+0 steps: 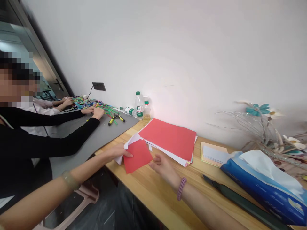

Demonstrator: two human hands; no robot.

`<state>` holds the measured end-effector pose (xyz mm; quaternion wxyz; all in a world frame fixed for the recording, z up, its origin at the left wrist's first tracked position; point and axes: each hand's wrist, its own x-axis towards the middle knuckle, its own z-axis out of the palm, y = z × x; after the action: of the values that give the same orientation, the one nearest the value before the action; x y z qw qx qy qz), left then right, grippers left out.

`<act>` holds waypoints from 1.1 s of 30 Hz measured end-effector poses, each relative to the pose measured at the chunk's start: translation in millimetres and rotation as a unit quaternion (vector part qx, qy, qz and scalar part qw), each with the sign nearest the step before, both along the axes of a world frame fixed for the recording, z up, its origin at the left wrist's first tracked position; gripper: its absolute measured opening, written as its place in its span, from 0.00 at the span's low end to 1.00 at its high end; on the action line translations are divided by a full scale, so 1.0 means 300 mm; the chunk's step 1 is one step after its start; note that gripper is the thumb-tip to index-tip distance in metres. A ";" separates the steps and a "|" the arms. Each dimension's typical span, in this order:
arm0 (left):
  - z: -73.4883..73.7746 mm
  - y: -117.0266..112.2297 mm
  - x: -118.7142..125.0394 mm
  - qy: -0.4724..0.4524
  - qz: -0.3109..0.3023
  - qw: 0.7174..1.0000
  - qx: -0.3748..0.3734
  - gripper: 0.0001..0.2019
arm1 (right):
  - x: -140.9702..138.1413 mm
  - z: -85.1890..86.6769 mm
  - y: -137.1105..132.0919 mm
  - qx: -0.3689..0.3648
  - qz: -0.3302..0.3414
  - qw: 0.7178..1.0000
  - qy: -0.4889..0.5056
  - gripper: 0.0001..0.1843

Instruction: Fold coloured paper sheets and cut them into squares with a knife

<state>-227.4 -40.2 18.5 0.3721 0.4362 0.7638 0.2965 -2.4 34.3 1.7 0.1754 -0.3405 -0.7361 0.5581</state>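
My left hand (119, 152) pinches the left edge of a small red sheet of paper (137, 156), its thumb on top. A white sheet (133, 139) shows behind and under that hand. At the red sheet's right corner is my right hand (161, 166), its fingers loosely curled and apart; whether a fingertip touches the corner I cannot tell. Just behind, a stack of larger sheets topped with red paper (170, 137) lies on the wooden table (155, 195). A small white paper piece (150, 147) rests between the two.
To the right are small paper cards (213, 153), a dark-handled knife (235, 195), a blue tissue pack (261, 185) and artificial flowers (263, 111). Bottles (139, 107) stand by the wall. At left, a person in black sleeves (69, 142) works near pliers (116, 118) and colourful strips (96, 103).
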 end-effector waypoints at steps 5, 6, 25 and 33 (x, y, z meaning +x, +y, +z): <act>0.037 -0.059 0.212 -0.222 -0.056 0.966 0.123 0.26 | 0.055 0.021 -0.051 -0.133 -0.008 0.983 0.127 0.22; 0.044 -0.054 0.249 -0.256 -0.068 0.954 0.141 0.27 | 0.086 0.033 -0.052 -0.143 -0.018 0.979 0.146 0.23; 0.033 0.617 0.812 0.087 -0.059 0.989 0.106 0.18 | 0.914 0.094 -0.098 0.571 -0.173 0.797 0.098 0.03; 0.023 0.567 0.852 0.089 -0.100 0.965 0.226 0.36 | 0.937 0.023 -0.099 0.577 -0.184 0.792 0.075 0.11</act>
<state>28.3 129.8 25.4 0.2217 0.6075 0.6598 0.3827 278.8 4.4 8.5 0.4936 -0.2622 -0.8292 0.0107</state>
